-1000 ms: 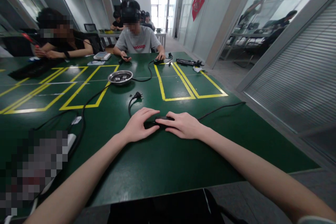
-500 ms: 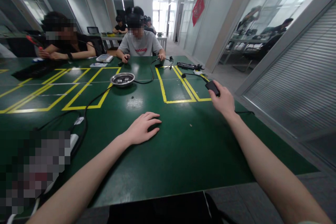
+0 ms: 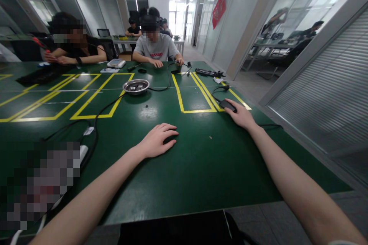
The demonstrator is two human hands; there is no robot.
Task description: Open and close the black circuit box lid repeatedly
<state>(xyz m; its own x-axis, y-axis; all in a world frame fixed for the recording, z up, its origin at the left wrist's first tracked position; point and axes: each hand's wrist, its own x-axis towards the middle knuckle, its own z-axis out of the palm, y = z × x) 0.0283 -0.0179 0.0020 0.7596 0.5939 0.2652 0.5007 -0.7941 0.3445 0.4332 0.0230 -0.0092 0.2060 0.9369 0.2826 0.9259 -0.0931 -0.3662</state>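
My right hand grips a black power adapter at the table's right side, over the yellow tape. From the adapter a short black cord loops away to a plug lying on the tabletop. Another stretch of black cable shows beyond my right wrist. My left hand rests palm down on the green table, fingers apart and holding nothing. Ahead of it stands a round metal bowl with small metal pieces inside.
Yellow tape marks rectangles on the table. A folded black tripod lies at the far right. Across the table sit a person in a grey shirt and another person in black. A blurred-out object and cables lie at left.
My right hand has lowered the adapter onto the table, and its plug has swung to the right. The grey-shirted person's hand has left a small black object. My left hand stays put.
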